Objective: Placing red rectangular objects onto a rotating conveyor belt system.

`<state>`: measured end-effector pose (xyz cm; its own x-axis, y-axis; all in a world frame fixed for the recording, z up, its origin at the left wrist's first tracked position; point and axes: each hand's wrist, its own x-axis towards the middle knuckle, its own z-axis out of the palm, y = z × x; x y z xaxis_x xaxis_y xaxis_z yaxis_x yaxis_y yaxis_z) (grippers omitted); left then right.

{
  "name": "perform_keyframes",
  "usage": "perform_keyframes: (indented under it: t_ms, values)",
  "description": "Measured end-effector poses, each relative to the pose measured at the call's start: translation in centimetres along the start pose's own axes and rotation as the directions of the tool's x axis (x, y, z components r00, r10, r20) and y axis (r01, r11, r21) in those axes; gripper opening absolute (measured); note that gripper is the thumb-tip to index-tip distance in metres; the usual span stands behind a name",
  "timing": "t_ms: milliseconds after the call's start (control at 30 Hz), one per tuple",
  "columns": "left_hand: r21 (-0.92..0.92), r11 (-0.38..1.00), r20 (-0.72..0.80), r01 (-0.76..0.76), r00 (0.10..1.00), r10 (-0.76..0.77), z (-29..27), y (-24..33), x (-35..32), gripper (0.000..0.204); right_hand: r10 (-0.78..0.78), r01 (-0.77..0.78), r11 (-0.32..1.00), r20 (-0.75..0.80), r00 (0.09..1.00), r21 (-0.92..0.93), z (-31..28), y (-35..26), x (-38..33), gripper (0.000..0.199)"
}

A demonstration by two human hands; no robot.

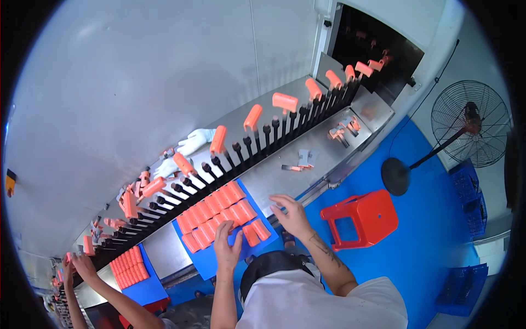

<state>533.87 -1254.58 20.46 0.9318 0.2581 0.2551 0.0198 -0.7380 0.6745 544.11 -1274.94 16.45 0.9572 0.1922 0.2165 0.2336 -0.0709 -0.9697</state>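
Note:
On a blue sheet (204, 262) in front of me, orange curved plastic pieces (211, 211) lie in neat rows. My left hand (226, 247) is over the near edge of these rows, thumb and fingers apart, with nothing visible in it. Just right of its thumb are two orange pieces (255, 233) set a little apart from the rest. Beyond the sheet's right edge, my right hand (291, 215) hovers with its fingers loosely bent and spread, holding nothing. Past the sheet runs a row of black upright spindles (257, 143); some carry an orange piece (252, 117).
White gloves (195, 141) lie behind the spindles. Grey-and-orange parts (345, 131) rest on the metal ledge (274, 174). A red stool (364, 219) and a black fan (466, 123) stand at right. At left, a co-worker's hands (82, 266) reach the spindles beside another blue sheet (149, 290).

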Motion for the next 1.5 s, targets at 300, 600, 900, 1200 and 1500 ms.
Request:
perform_keyframes:
  t_ms: [300, 600, 900, 1200, 1500]
  values:
    - [0.123, 0.880, -0.047, -0.460, 0.883, 0.468, 3.5, 12.7, 17.4, 0.023, -0.491, 0.374, 0.717, -0.045, 0.870, -0.588, -9.6, -3.6, 18.8, 0.036]
    - [0.641, 0.716, 0.181, -0.278, 0.960, 0.211, 10.0, 14.9, 29.0, 0.013, -0.515, 0.531, 0.632, 0.206, 0.832, -0.565, -11.1, -0.5, 26.8, 0.038]
    - [0.687, 0.720, 0.111, -0.102, 0.993, 0.035, 10.5, 17.5, 32.5, 0.026, -0.298, 0.306, 0.825, 0.096, 0.950, -0.476, -14.6, -0.4, 30.8, 0.026]
    - [0.546, 0.835, 0.031, 0.069, 0.994, -0.103, 8.4, 14.5, 34.1, 0.029, -0.117, 0.325, 0.799, 0.400, 0.909, -0.505, -13.4, -1.7, 36.2, 0.029]
    - [-0.247, 0.954, -0.241, 0.167, 0.943, -0.227, 11.7, 19.9, 18.8, 0.029, -0.381, 0.590, 0.609, 0.457, 0.804, -0.530, -12.8, -3.3, 36.1, 0.020]
